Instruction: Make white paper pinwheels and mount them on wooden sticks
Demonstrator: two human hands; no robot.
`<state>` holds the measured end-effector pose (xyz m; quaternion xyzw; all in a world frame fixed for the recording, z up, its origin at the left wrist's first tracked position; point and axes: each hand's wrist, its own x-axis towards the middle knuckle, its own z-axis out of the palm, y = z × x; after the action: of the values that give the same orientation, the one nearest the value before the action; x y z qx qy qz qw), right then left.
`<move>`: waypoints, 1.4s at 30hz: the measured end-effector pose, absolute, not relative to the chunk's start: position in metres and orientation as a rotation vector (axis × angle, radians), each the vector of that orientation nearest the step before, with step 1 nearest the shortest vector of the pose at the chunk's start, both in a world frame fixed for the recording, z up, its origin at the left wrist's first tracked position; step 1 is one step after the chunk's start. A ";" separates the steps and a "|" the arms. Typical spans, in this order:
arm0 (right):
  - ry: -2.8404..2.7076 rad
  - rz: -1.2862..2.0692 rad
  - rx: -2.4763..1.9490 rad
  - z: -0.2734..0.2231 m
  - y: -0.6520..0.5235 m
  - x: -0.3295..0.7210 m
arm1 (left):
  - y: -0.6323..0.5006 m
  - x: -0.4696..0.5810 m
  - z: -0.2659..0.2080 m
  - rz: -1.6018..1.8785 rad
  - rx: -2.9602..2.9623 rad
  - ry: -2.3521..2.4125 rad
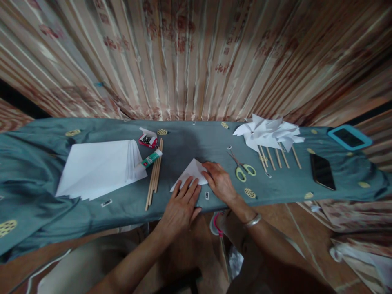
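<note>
A white sheet of paper [192, 169] folded into a triangle lies on the cloth-covered table, its peak pointing away from me. My left hand [183, 202] rests flat over its near edge with the fingers spread. On the right corner of the folded paper, my right hand [219, 181] presses down with its fingers stretched out and slightly bent. Part of the paper is hidden under both hands. Green-handled scissors [241, 166] lie to the right of my right hand. Several wooden sticks [155, 173] are to the left of the paper.
At left are a stack of white paper [98, 165], a green glue stick [151, 158] and an open red box [148, 139]. White paper pinwheels [266, 131] on sticks lie at the back right. Farther right are a black phone [322, 171] and a blue-framed device [349, 137]. A curtain [196, 61] hangs behind.
</note>
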<state>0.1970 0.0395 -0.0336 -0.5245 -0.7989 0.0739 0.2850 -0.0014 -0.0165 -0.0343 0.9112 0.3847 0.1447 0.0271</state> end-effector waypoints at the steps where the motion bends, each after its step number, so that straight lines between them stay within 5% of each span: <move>1: -2.136 0.193 -1.402 -0.034 0.040 0.197 | -0.016 -0.001 -0.035 0.450 2.814 1.190; 42: -1.948 0.000 -1.807 -0.039 0.010 0.234 | -0.014 0.001 -0.031 0.419 2.821 1.217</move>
<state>0.2342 0.0096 -0.0387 -0.6603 -0.7117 0.0001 0.2398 0.0010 -0.0139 -0.0305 0.9096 0.3925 0.1349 0.0202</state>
